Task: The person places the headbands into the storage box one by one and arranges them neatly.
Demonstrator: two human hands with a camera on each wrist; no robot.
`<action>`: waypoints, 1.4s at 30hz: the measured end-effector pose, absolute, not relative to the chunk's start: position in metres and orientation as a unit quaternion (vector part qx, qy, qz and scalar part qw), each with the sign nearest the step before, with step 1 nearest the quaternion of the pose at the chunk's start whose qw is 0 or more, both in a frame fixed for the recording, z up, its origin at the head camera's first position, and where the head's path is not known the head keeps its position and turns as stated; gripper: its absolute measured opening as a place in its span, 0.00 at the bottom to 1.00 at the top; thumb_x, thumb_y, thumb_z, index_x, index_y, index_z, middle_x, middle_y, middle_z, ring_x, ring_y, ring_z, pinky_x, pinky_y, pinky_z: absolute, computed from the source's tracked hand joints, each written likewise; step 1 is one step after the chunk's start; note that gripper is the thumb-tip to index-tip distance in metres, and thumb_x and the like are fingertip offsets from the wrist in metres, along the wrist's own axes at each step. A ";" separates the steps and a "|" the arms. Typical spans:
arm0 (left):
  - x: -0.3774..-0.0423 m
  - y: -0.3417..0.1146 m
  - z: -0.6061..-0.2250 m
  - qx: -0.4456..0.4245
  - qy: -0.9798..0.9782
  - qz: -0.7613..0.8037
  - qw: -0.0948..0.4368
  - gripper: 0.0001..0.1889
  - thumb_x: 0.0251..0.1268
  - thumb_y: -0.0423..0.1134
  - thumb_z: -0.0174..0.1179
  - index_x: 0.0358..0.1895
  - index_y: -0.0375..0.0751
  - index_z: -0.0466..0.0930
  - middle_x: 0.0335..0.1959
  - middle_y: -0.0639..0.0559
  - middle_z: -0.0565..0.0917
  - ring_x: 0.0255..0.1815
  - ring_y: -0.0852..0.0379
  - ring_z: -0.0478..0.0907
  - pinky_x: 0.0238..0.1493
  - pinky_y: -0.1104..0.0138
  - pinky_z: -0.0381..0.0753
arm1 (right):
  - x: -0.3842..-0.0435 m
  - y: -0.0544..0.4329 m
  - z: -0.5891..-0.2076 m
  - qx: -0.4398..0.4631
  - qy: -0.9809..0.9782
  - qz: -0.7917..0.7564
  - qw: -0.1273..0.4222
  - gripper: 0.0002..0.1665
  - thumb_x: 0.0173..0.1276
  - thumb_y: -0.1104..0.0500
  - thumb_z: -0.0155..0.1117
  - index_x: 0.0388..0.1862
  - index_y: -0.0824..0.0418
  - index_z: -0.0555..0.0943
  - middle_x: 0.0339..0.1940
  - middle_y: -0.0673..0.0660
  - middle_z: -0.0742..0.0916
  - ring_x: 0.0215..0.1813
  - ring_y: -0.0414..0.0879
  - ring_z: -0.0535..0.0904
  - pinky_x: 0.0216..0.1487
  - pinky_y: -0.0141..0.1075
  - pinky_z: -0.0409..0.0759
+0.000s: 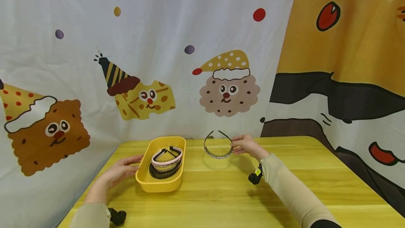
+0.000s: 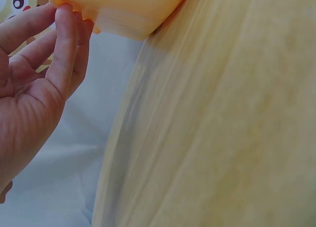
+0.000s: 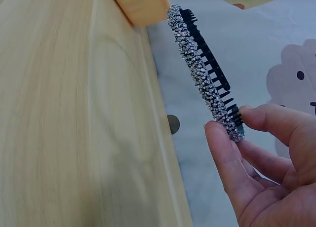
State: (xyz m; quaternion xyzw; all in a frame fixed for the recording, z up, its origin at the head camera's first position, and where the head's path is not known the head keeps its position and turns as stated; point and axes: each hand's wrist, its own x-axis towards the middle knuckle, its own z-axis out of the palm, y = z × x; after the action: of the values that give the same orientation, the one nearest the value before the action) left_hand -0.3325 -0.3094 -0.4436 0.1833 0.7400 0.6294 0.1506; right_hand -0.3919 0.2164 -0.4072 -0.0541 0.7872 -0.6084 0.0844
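My right hand pinches one side of a black toothed headband between thumb and fingers and holds it above the table. In the right wrist view, silver glittery stones cover the headband's outer band, and black comb teeth line its inner side. At the left stands a yellow plastic basket, with the fingertips of my left hand at its left side. Several headbands lie stacked inside it: a pink one on top, a glittery one below that, and black toothed ones at the bottom.
The basket and hands are over a yellow wood-grain table. Behind it hangs a white curtain printed with cartoon biscuits and cheese, close against the table's back edge. An orange printed part of the backdrop is at the right.
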 end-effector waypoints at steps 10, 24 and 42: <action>-0.330 -0.307 -0.439 0.193 0.746 0.621 0.144 0.33 0.73 0.31 0.52 0.73 0.21 0.47 0.71 0.23 0.54 0.57 0.59 0.75 0.54 0.64 0.78 | -0.394 0.201 -0.404 -0.054 0.785 -0.611 0.091 0.27 0.68 0.65 0.61 0.63 0.77 0.71 0.44 0.66 0.84 0.32 0.51 0.85 0.45 0.48 0.83; -0.331 -0.308 -0.440 0.175 0.744 0.627 0.151 0.34 0.73 0.32 0.53 0.74 0.23 0.47 0.72 0.24 0.53 0.56 0.60 0.76 0.55 0.65 0.77 | -0.395 0.190 -0.395 -0.067 0.779 -0.617 0.092 0.26 0.69 0.66 0.61 0.62 0.77 0.71 0.44 0.65 0.83 0.31 0.51 0.85 0.43 0.46 0.84; -0.330 -0.308 -0.439 0.174 0.749 0.622 0.144 0.33 0.73 0.32 0.53 0.74 0.24 0.49 0.72 0.25 0.52 0.62 0.47 0.72 0.56 0.63 0.77 | -0.402 0.172 -0.393 -0.076 0.775 -0.619 0.104 0.25 0.67 0.67 0.61 0.60 0.79 0.71 0.44 0.68 0.83 0.30 0.51 0.85 0.38 0.42 0.85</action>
State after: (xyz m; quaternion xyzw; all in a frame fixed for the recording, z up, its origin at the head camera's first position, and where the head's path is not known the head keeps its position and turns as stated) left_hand -0.3303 -0.3085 -0.4394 0.1736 0.7494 0.6225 0.1440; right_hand -0.4024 0.1723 -0.3933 -0.0763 0.7751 -0.6185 0.1043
